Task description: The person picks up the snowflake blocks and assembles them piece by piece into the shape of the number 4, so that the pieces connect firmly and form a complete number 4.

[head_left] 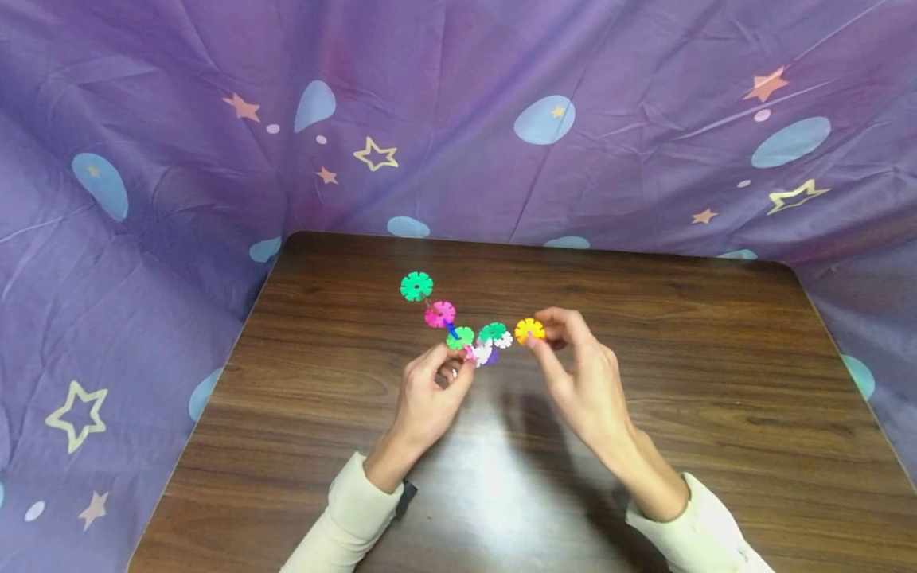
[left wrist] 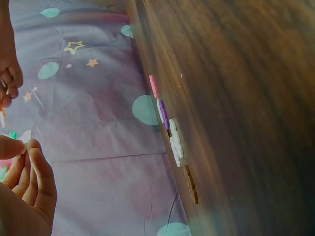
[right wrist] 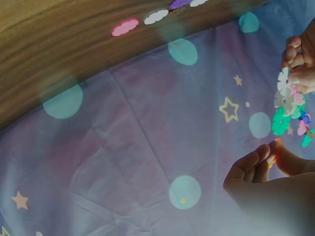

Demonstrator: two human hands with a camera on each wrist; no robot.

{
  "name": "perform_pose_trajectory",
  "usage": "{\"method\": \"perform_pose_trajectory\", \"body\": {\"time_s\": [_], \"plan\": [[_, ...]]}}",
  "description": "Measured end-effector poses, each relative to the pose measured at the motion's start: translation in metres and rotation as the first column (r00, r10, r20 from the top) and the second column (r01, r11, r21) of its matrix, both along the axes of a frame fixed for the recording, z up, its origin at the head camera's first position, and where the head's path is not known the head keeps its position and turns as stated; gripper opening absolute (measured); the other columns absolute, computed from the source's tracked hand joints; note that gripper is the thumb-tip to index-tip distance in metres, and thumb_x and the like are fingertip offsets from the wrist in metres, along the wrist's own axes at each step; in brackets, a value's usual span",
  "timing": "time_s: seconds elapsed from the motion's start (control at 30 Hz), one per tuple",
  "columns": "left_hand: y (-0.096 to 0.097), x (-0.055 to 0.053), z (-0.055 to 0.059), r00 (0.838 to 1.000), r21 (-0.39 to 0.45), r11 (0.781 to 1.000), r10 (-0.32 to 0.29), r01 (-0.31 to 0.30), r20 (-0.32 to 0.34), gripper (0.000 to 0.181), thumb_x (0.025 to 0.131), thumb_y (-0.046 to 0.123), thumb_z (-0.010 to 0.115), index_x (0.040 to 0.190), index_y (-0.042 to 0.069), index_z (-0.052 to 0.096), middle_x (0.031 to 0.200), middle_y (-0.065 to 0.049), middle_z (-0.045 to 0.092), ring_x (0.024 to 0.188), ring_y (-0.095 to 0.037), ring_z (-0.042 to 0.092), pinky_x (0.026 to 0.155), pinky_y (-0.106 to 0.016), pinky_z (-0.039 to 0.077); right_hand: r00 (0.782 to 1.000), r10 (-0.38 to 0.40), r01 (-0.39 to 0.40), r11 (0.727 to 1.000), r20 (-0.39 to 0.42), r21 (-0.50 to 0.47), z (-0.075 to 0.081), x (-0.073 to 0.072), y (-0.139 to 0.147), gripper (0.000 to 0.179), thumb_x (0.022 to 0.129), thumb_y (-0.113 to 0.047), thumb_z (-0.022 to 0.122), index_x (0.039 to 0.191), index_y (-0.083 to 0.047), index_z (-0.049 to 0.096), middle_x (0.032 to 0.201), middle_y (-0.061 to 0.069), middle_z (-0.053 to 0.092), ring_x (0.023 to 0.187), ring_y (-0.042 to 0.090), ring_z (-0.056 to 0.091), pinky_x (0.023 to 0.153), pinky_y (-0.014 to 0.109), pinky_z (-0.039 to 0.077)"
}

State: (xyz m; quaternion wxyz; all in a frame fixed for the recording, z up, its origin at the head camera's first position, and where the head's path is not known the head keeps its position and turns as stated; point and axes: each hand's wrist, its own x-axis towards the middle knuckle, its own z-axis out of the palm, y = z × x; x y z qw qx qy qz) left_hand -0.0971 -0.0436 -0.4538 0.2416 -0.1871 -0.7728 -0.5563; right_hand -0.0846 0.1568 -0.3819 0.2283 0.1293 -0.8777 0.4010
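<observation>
My left hand pinches a chain of notched interlocking plastic discs near its lower end. A green disc tops the chain, followed by a pink disc, a blue one seen edge-on and a light green disc. White discs and a darker green disc sit close to the left fingers. Between thumb and fingertips, my right hand holds a yellow-orange disc, apart from the chain and to its right. Both hands are raised above the table.
On the brown wooden table, the wrist views show a pink disc, a white disc, a purple disc and a brown disc. A purple patterned cloth hangs behind and beside the table.
</observation>
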Motion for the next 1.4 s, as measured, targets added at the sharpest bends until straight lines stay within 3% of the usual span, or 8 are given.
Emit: {"method": "perform_pose_trajectory", "body": {"time_s": [0.43,0.73,0.87,1.1,1.4], "plan": [[0.001,0.001,0.000,1.000,-0.019,1.000,0.001,-0.001,0.000,0.008,0.084,-0.004,0.072,0.088,0.003,0.071,0.073,-0.007,0.067,0.059,-0.016,0.059,0.052,-0.026,0.052,0.995,0.026,-0.025,1.000,-0.098,0.018,0.005,-0.008,-0.005,0.025,0.095,-0.009,0.073,0.119,-0.005,0.068,0.095,0.005,0.074,0.088,0.017,0.069,0.081,0.027,0.053],[0.002,0.001,0.000,1.000,-0.024,1.000,0.000,-0.001,-0.015,0.007,0.083,-0.004,0.072,0.086,0.003,0.071,0.071,-0.006,0.067,0.058,-0.017,0.059,0.051,-0.029,0.053,0.995,0.030,-0.029,0.999,-0.098,0.018,0.003,-0.010,-0.008,0.025,0.095,-0.008,0.073,0.120,-0.006,0.069,0.093,0.005,0.074,0.086,0.018,0.069,0.080,0.037,0.055],[0.002,0.001,0.000,1.000,-0.042,0.999,0.009,-0.010,-0.013,0.007,0.083,-0.002,0.072,0.084,0.004,0.070,0.070,-0.006,0.067,0.058,-0.014,0.059,0.052,-0.024,0.052,0.995,0.038,-0.037,0.999,-0.089,0.017,0.003,-0.011,-0.009,0.026,0.095,-0.009,0.074,0.121,-0.007,0.069,0.094,0.005,0.075,0.086,0.018,0.070,0.081,0.039,0.056],[0.003,0.000,0.000,1.000,-0.061,0.998,0.008,-0.008,-0.012,0.006,0.084,0.000,0.072,0.082,0.005,0.069,0.069,-0.005,0.066,0.059,-0.010,0.058,0.055,-0.014,0.049,0.993,0.058,-0.053,0.997,-0.106,0.053,0.002,-0.012,-0.010,0.028,0.094,-0.010,0.075,0.121,-0.006,0.070,0.097,0.007,0.075,0.089,0.019,0.071,0.084,0.037,0.056],[0.003,0.000,0.000,1.000,-0.063,0.998,0.010,-0.011,-0.018,0.006,0.084,0.000,0.072,0.083,0.005,0.069,0.070,-0.006,0.066,0.059,-0.012,0.059,0.053,-0.021,0.053,0.979,0.096,-0.078,0.992,-0.182,0.102,0.002,-0.013,-0.010,0.029,0.093,-0.007,0.075,0.121,-0.003,0.070,0.099,0.008,0.076,0.089,0.019,0.069,0.082,0.034,0.057]]}}
